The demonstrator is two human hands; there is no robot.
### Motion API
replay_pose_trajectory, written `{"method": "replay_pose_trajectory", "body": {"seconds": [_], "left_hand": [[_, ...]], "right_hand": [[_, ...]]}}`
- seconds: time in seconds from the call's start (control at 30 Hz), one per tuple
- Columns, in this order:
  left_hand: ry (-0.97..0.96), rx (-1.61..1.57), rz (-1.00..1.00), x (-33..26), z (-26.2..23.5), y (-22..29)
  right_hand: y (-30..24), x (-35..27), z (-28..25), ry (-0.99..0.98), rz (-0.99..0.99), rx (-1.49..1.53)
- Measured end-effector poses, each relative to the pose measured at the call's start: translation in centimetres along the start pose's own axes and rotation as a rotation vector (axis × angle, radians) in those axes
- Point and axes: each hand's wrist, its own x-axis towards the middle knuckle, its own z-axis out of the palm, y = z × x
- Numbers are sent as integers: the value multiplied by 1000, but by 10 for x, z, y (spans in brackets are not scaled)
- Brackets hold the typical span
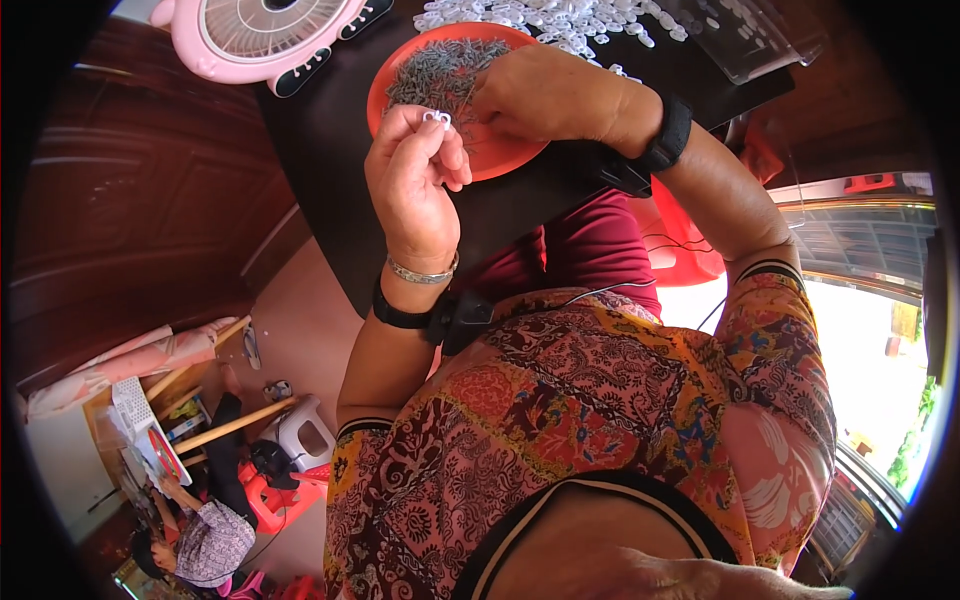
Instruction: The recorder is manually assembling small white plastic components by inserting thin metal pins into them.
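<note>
The left hand (415, 185) pinches a small white plastic piece (437, 120) between thumb and forefinger, the other fingers curled loosely below. The right hand (555, 95) is just beside it, not touching it, palm down with bent fingers reaching into the grey pieces; its fingertips are hidden, so I cannot tell whether they grip anything. The white piece shows at the left fingertips, to the left of the right hand's knuckles and in front of the dish.

That round orange-red dish (510, 160) stands on the dark desk (320, 160), between its left and right edges, and holds a heap of thin grey pieces (440, 75), thickest toward the side away from the person. The left hand covers part of the dish's near-left rim; the right forearm comes in over the right side.

Beyond the dish, toward the far edge, lies a spread of white pieces (570, 20), like the one pinched. A clear plastic box (750, 70) sits by the right edge. Over the left edge, toward the far corner, is a pink fan (265, 35). Well apart, past the left edge, another person (215, 540) sits in a patterned top.
</note>
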Motion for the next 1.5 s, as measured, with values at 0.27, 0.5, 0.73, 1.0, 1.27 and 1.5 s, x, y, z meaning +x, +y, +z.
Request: {"method": "replay_pose_trajectory", "body": {"seconds": [0.27,0.5,0.73,1.0,1.27,1.5], "left_hand": [[-17,7,0,-1,1,-1],[-4,-9,-16,1,-1,-3],[-22,-1,-47,1,-1,-3],[-80,65,-78,-2,0,-5],[-95,95,-93,-3,3,-5],[-110,177,-76,-5,3,-3]], "right_hand": [[-25,2,-1,58,-153,-212],[-18,7,7,9,-150,-199],[4,-3,5,152,12,191],[-4,-9,-4,233,306,1038],[-2,-16,-3,227,207,1303],[-15,-25,-13,192,310,1288]]}}
